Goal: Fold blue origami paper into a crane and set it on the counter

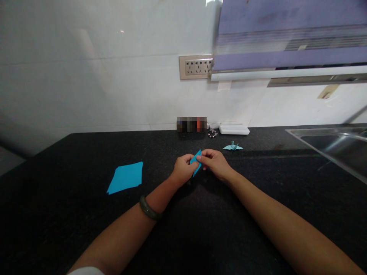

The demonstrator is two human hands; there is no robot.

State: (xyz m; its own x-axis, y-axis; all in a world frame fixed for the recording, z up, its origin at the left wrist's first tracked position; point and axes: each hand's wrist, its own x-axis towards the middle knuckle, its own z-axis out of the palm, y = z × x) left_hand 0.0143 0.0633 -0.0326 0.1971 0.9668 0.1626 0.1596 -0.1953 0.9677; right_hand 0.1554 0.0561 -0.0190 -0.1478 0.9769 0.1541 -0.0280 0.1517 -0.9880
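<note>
A small folded piece of blue origami paper (196, 162) is held up between both hands above the dark counter. My left hand (182, 168) pinches its lower left side, thumb in front and fingers behind. At its upper right edge, my right hand (215, 163) grips it between thumb and forefinger. The paper has a narrow, slanted diamond outline; its back is hidden. To the left lies a loose stack of flat blue paper sheets (126, 177). Beyond my right hand sits a pale blue folded paper crane (233, 146) with spread wings.
A black granite counter (71, 229) runs to a white tiled wall. Along the wall stand a blurred-out box (191, 125), a beaded ring (212, 133) and a white power strip (234, 129). A metal sink (344, 147) is at the right. Wall sockets (197, 67) and a purple blind (258, 38) are above.
</note>
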